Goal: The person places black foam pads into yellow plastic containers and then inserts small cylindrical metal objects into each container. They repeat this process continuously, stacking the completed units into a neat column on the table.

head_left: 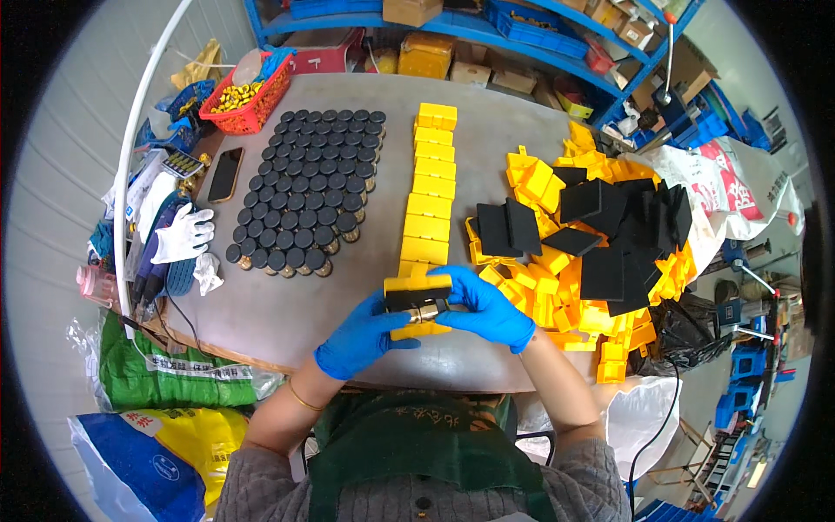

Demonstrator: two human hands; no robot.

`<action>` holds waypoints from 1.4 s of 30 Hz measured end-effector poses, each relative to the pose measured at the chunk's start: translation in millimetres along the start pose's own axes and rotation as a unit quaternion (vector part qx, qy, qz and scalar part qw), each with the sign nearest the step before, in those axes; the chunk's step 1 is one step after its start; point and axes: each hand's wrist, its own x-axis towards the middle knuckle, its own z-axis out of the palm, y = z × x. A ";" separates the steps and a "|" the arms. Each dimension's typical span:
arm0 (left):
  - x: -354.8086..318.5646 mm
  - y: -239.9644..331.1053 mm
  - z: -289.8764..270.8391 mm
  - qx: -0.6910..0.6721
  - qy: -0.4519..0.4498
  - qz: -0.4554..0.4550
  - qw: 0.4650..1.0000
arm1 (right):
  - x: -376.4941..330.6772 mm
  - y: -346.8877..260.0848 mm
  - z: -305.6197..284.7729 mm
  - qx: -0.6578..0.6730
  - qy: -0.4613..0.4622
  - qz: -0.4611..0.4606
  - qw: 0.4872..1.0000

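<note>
The head view looks down on a grey round-edged bench (287, 304) where both hands, in blue rubber gloves, meet over an open yellow plastic hinged box (417, 306) near the front edge. The left hand (361, 337) cups the box from the lower left, fingers curled around its side, while the right hand (489, 306) grips it from the right, fingers pressing on the upper edge. Inside the box lies a black foam pad with a small brass-coloured cylindrical part (426, 311) set in it, right between the two thumbs. Just beyond the box, a straight row of closed yellow plastic boxes (430, 187) runs away from the person toward the far side of the bench. Left of that row stands a dense block of black-capped brass cylinders (309, 187) arranged in rows. To the right, touching the right hand's knuckles, spreads a loose heap of open yellow boxes (574, 287) mixed with square black foam pads (609, 226). A white cloth glove (184, 233) and a dark phone (225, 174) lie at the bench's left edge, near a red plastic basket (248, 100).
</note>
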 end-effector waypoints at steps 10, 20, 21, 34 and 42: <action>5.2 -2.4 -2.7 0.190 -0.206 0.061 0.958 | -13.8 -16.5 -11.5 -0.375 -0.049 -0.160 0.912; 14.4 19.5 11.4 0.126 -0.123 -0.160 0.971 | -2.8 -37.4 -9.0 -0.390 -0.088 -0.213 0.891; 13.9 24.9 19.9 0.168 -0.116 -0.141 0.969 | -1.1 -41.9 -8.0 -0.395 -0.090 -0.213 0.889; 63.7 75.8 12.8 0.343 -0.029 -0.040 0.938 | 70.6 -50.1 -45.7 -0.547 -0.030 -0.220 0.807; 92.0 82.6 -24.7 0.249 0.074 0.272 0.927 | 212.4 -25.7 -166.9 -0.582 0.312 -0.224 0.717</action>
